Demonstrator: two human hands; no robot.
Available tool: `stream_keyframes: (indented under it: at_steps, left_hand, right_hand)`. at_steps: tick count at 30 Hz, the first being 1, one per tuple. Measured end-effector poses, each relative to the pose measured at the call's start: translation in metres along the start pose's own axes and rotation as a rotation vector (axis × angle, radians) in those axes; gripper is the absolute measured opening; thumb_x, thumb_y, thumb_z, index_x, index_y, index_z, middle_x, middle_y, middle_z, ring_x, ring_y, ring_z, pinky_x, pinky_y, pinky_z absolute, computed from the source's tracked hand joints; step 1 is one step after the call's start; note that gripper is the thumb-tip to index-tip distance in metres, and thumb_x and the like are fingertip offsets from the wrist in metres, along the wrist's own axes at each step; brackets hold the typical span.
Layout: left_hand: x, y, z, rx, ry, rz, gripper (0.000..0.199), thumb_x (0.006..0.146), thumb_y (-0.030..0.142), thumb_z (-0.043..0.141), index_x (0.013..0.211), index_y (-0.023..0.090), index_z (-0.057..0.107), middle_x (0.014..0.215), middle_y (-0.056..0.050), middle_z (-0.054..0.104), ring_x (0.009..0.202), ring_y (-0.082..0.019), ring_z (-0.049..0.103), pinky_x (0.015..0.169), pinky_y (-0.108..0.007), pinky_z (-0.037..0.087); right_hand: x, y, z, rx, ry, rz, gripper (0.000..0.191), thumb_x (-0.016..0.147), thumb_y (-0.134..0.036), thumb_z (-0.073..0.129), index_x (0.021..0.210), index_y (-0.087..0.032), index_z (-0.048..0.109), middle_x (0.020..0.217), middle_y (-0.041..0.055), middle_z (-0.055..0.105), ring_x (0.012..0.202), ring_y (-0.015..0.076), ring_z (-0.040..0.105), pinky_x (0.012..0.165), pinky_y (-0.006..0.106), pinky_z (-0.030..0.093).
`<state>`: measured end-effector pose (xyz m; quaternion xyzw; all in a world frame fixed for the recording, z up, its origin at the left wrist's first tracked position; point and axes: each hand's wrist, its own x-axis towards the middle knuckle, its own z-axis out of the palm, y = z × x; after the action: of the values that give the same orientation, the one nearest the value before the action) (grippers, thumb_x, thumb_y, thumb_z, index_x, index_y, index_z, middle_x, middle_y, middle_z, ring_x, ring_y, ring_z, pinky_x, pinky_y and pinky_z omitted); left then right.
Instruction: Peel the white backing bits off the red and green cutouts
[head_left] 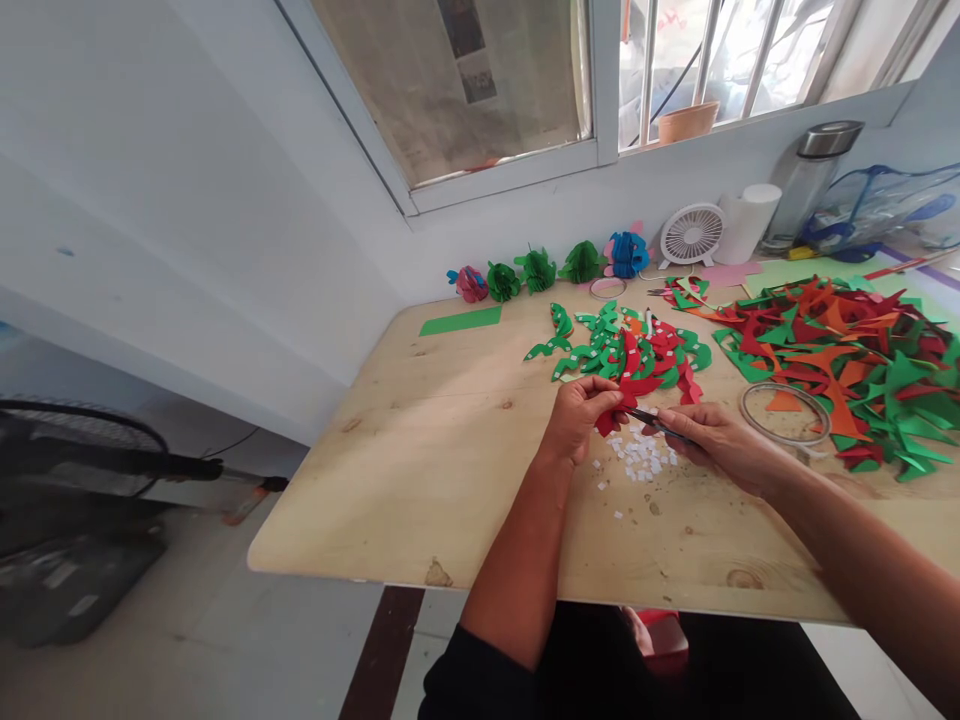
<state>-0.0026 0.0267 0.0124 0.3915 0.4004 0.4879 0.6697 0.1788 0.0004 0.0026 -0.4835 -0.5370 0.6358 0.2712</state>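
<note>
My left hand (585, 410) pinches a red paper cutout (634, 393) over the wooden table. My right hand (709, 435) is closed around dark, slim tweezers (658, 424), whose tips reach the red paper beside my left fingers. Small white paper squares (641, 455) lie scattered just below both hands. Beyond the hands is a pile of green wavy cutouts (592, 350), dotted with white squares, with red cutouts (664, 345) mixed in on its right.
Red, orange and green paper scraps (862, 350) heap on the right, a tape roll (784, 413) at their near edge. Along the wall stand folded paper figures (538, 270), a small white fan (691, 237) and a glass bottle (806, 190). A green strip (460, 321) lies at back left.
</note>
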Motion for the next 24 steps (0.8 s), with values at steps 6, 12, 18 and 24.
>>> stream_keyframes:
  at_steps: [6, 12, 18, 24]
  left_hand:
    - [-0.0004, -0.0003, 0.0002, 0.007, -0.004, 0.005, 0.025, 0.055, 0.027, 0.072, 0.068, 0.013, 0.055, 0.053, 0.0, 0.062, 0.041, -0.012, 0.057, 0.042, -0.022, 0.042]
    - [0.0004, -0.0016, -0.0007, 0.023, -0.013, 0.009, 0.024, 0.056, 0.026, 0.072, 0.068, 0.013, 0.055, 0.052, 0.0, 0.062, 0.041, -0.012, 0.057, 0.041, -0.021, 0.041]
    - [-0.0006, -0.0011, -0.0004, 0.027, -0.022, 0.003, 0.023, 0.057, 0.024, 0.07, 0.068, 0.013, 0.054, 0.052, 0.0, 0.062, 0.041, -0.011, 0.057, 0.041, -0.021, 0.042]
    - [-0.0022, 0.0003, 0.0001, 0.041, -0.026, 0.004, 0.024, 0.057, 0.027, 0.071, 0.069, 0.013, 0.055, 0.052, 0.0, 0.062, 0.041, -0.011, 0.056, 0.042, -0.02, 0.042]
  right_hand:
    - [-0.0007, -0.0013, 0.0, -0.016, -0.007, -0.015, 0.052, 0.076, -0.063, 0.051, 0.084, -0.014, 0.066, 0.052, -0.0044, 0.032, 0.047, 0.0073, 0.022, 0.045, 0.024, 0.011]
    - [-0.0013, -0.0033, 0.0003, -0.019, -0.004, -0.002, 0.051, 0.076, -0.063, 0.051, 0.083, -0.014, 0.066, 0.05, -0.0056, 0.03, 0.045, 0.0061, 0.021, 0.044, 0.023, 0.01]
    - [-0.0016, -0.0025, 0.0002, 0.002, -0.001, 0.001, 0.049, 0.076, -0.061, 0.052, 0.081, -0.014, 0.066, 0.049, -0.006, 0.03, 0.044, 0.0059, 0.019, 0.043, 0.023, 0.009]
    - [-0.0037, -0.0069, 0.0014, 0.041, 0.0, 0.046, 0.051, 0.074, -0.062, 0.054, 0.081, -0.013, 0.066, 0.05, -0.0064, 0.028, 0.044, 0.0056, 0.018, 0.043, 0.023, 0.007]
